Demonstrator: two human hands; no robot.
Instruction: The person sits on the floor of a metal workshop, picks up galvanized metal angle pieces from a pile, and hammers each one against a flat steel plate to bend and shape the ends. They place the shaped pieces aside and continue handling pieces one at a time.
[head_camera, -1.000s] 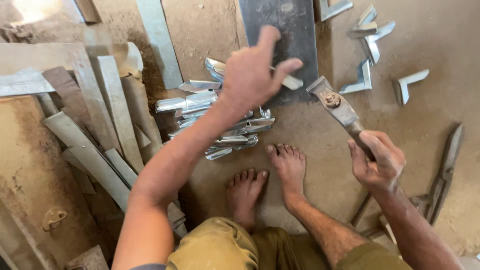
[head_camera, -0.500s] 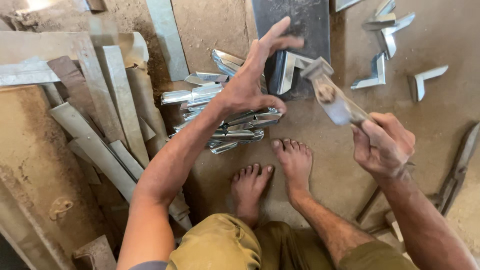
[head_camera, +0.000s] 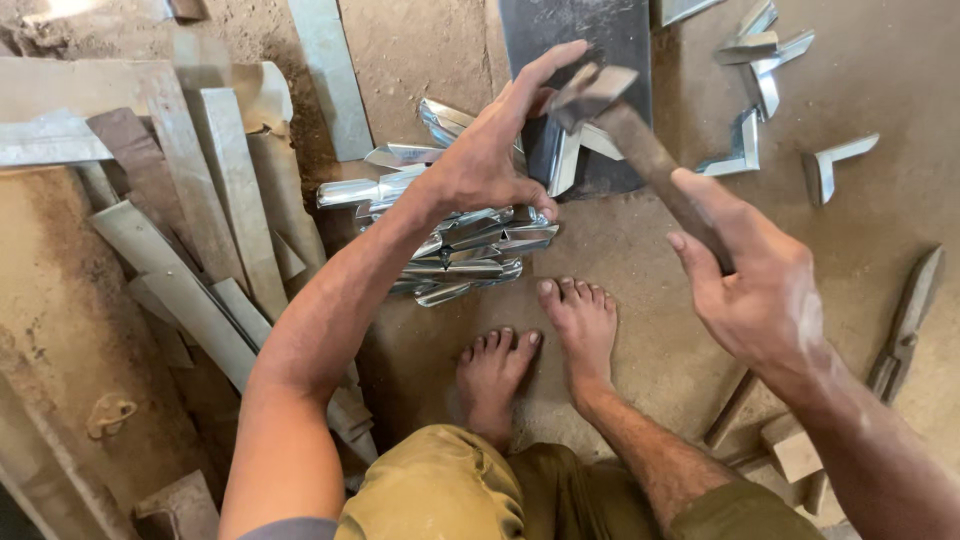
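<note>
A: Hammer (head_camera: 610, 115): wooden handle, metal head, held up over the dark steel plate (head_camera: 610, 40) at top centre. Who has it?

B: The right hand (head_camera: 755, 285), clenched round the lower part of the handle. The head sits just beside the fingertips of the left hand (head_camera: 490, 155).

A: Left hand, state?

B: Fingers spread and half curled, pressing a bent piece of bright sheet metal (head_camera: 563, 160) against the near edge of the plate. How firmly it grips, I cannot tell; the palm covers the contact.

A: Containers?

B: I can make out no box, tray or bin. Stock lies loose on the dirt floor (head_camera: 640, 330): a pile of folded metal pieces (head_camera: 460, 250) under the left forearm, just beyond the bare feet (head_camera: 540, 345).

A: Other loose stock?

B: Finished angle brackets (head_camera: 790, 120) scattered at upper right, well apart from the pile. Flat metal strips (head_camera: 200, 230) lean and overlap at left.

A: Tools?

B: Tin snips (head_camera: 905, 330) on the floor at right, partly behind the right wrist.

A: Hidden or cut off?

B: The plate's far end runs out of frame. Part of the pile is masked by the arm. Wooden offcuts (head_camera: 785, 445) by the right forearm are half covered.
</note>
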